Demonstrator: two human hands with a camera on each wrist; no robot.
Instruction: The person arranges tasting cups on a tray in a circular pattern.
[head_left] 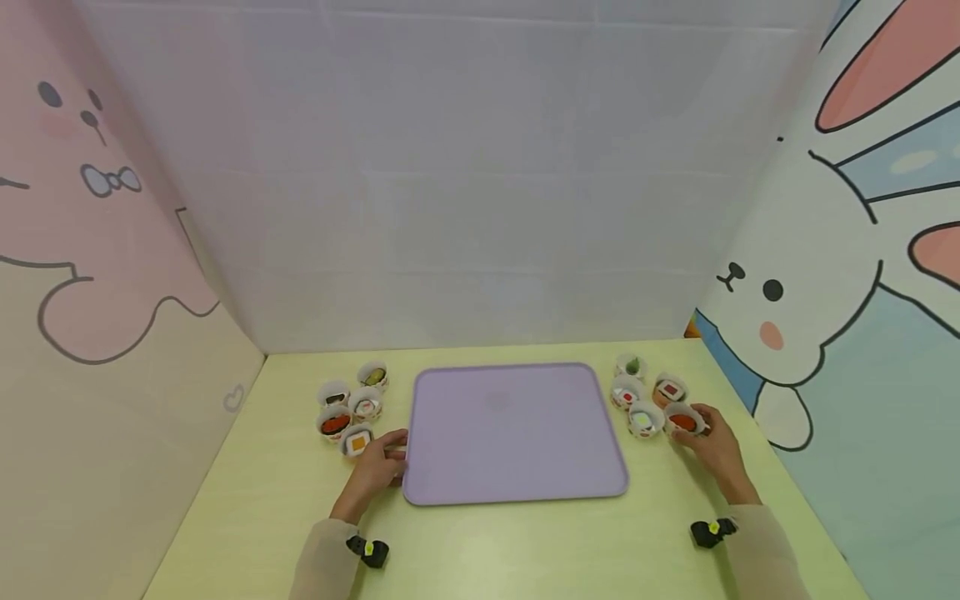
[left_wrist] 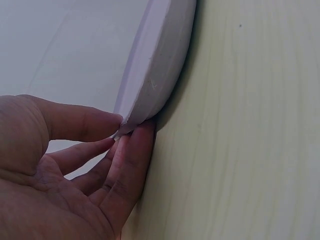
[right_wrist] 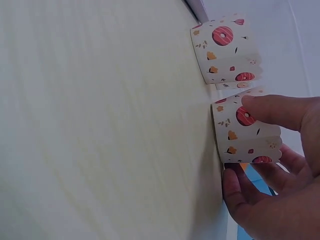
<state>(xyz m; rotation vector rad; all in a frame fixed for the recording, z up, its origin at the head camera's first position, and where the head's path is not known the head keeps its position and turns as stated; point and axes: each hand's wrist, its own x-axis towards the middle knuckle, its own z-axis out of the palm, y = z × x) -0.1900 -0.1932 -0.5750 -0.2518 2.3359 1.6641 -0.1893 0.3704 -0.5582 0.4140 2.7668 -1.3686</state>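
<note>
My left hand [head_left: 377, 464] is at the near left side of a lavender tray [head_left: 517, 437]. In the left wrist view the thumb and fingers pinch the rim of the tray [left_wrist: 162, 65], with fingertips under its edge. Over on the right, my right hand [head_left: 716, 443] holds a paper cup [head_left: 683, 422] with something red-orange inside. The right wrist view shows thumb and fingers around opposite sides of this donut-patterned cup [right_wrist: 245, 132], which stands upright at the table surface. Another cup [right_wrist: 227, 50] of the same pattern is close beside it.
Several similar cups with small food-like pieces, among them one with a green piece [head_left: 632, 367], cluster right of the tray. Another cluster, including a cup with an orange square [head_left: 357, 442], stands on its left. A white wall backs the pale wooden table [head_left: 510, 550]; cartoon panels flank it.
</note>
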